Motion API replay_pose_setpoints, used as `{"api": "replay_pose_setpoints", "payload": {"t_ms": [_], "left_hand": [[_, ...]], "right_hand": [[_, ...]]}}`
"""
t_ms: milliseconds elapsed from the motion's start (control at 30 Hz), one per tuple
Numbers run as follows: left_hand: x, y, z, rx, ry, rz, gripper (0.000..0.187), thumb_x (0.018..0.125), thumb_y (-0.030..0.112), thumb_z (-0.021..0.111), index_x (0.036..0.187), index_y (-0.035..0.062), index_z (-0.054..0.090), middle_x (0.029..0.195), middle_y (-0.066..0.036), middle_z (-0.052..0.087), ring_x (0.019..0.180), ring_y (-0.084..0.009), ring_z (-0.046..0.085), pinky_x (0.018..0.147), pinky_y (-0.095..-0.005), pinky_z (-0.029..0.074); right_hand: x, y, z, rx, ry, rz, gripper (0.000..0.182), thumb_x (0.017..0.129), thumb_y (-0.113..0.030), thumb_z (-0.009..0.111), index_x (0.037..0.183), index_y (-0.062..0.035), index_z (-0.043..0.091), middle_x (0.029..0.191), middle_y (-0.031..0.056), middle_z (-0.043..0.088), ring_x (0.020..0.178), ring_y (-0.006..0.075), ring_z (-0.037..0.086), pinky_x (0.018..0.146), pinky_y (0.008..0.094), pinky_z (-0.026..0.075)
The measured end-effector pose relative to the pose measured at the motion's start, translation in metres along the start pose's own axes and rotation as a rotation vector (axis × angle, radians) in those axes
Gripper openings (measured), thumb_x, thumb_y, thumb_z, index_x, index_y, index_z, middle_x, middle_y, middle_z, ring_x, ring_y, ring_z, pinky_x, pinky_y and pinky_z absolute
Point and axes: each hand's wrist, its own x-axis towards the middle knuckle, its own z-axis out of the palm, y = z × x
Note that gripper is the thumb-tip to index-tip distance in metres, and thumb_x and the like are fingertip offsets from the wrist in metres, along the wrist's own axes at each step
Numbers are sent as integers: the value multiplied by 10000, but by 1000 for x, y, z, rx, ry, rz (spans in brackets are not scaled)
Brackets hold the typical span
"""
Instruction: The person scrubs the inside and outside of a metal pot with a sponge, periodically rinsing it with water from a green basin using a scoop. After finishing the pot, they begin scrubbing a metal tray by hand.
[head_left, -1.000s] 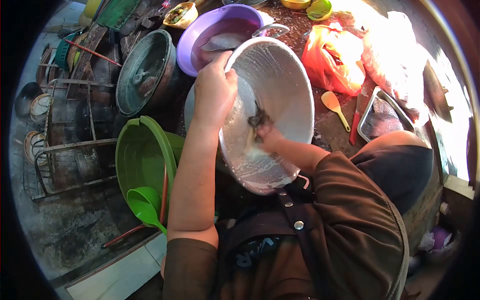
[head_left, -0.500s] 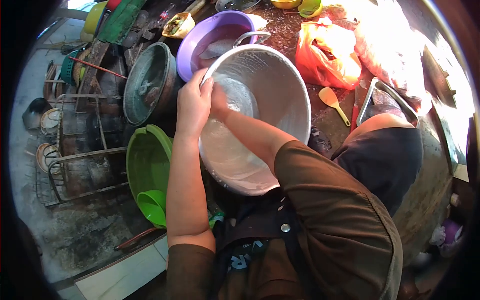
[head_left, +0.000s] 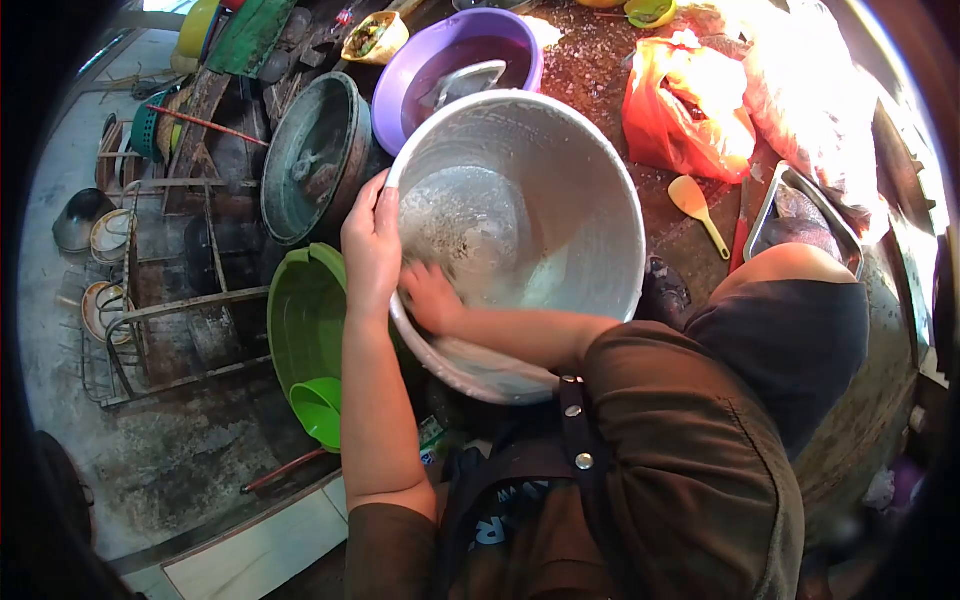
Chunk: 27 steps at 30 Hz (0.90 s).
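A large aluminium pot (head_left: 590, 200) is tilted toward me, its wide mouth facing up and its inside wet. My left hand (head_left: 372, 245) grips the pot's left rim, thumb and fingers closed over the edge. Inside, my right hand (head_left: 432, 298) rests against the lower left wall with its fingers spread, slightly blurred; I see nothing held in it. Cloudy wet marks cover the pot's bottom (head_left: 465, 215). Just beyond the pot, a purple basin (head_left: 388, 85) holds dark liquid and a grey item whose kind I cannot make out.
Left of the pot stand a dark metal basin (head_left: 355, 150) and a green basin (head_left: 285, 310) with a bright green dipper (head_left: 318, 410). A wire rack (head_left: 190, 300) lies farther left. To the right are an orange plastic bag (head_left: 690, 110), a yellow rice paddle (head_left: 692, 200) and a metal tray (head_left: 855, 235).
My right hand has moved from the pot's upper left inside down to the lower left wall. The view has shifted slightly, and the handle visible at the far rim before no longer shows clearly.
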Motion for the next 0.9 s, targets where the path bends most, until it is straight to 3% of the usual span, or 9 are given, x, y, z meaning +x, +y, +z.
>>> {"api": "replay_pose_setpoints", "payload": {"t_ms": [167, 300, 400, 500, 567, 633, 733, 800, 900], "left_hand": [[1, 8, 2, 6, -32, 12, 295, 969, 164, 449, 1156, -36, 558, 1018, -135, 637, 925, -167, 583, 852, -296, 439], [3, 7, 4, -26, 9, -13, 295, 972, 156, 443, 1161, -38, 558, 1018, -126, 636, 923, -164, 579, 859, -294, 436], [6, 12, 4, -38, -4, 11, 302, 977, 162, 429, 1152, -46, 561, 1018, -120, 636, 924, -165, 579, 862, -297, 434], [7, 7, 0, -11, 7, -25, 312, 984, 167, 409, 1144, -52, 563, 1021, -118, 635, 926, -168, 579, 864, -301, 434], [7, -1, -2, -42, 12, -13, 319, 989, 173, 393, 1136, -50, 569, 1022, -120, 636, 925, -173, 581, 862, -305, 434], [4, 1, -3, -40, 32, -38, 320, 989, 177, 392, 1131, -46, 573, 1018, -124, 638, 922, -175, 583, 858, -306, 437], [2, 1, 0, -7, 40, -4, 326, 990, 184, 387, 1129, -42, 575, 1011, -136, 637, 918, -188, 587, 857, -308, 437], [0, 6, 3, 2, 42, 3, 327, 990, 185, 384, 1130, -41, 575, 1005, -146, 635, 914, -199, 588, 853, -306, 436], [-4, 2, 0, 23, 33, -18, 328, 991, 186, 384, 1132, -40, 574, 1004, -144, 635, 915, -194, 587, 851, -307, 437]], "right_hand": [[136, 84, -43, -89, 332, 327, 195, 799, -64, 441, 955, -28, 552, 1007, 182, 575, 1025, 331, 522, 877, 467, 372], [71, 187, -97, -125, -39, 892, 338, 915, -203, 456, 1232, -95, 500, 1205, 147, 581, 1087, 311, 587, 890, 427, 477], [-3, 191, -61, -18, 92, 1158, 345, 935, -225, 405, 1158, -2, 546, 1213, 192, 568, 1144, 351, 534, 947, 449, 424], [-53, 146, -56, -282, -535, 645, 461, 889, -203, 438, 1238, 97, 404, 1100, 274, 588, 1034, 353, 600, 847, 396, 495], [-69, 142, -6, -227, -712, 723, 503, 845, -254, 488, 1125, 165, 485, 1056, 273, 604, 966, 334, 632, 816, 384, 503], [-47, 63, -25, -6, -926, 450, 483, 838, -342, 501, 1179, -7, 568, 1150, 228, 591, 1037, 343, 587, 889, 405, 459], [5, 21, 35, 868, -419, 544, 381, 917, -279, 439, 1185, -55, 590, 1233, 142, 565, 1119, 253, 517, 965, 411, 380], [72, -20, -46, 1624, -287, 655, 491, 912, -424, 404, 1197, -55, 558, 1281, 145, 518, 1163, 332, 469, 1020, 456, 338], [141, 11, -129, 1873, 361, 592, 635, 919, -569, 275, 1235, -71, 510, 1238, 130, 544, 1121, 326, 521, 1013, 510, 353]]}}
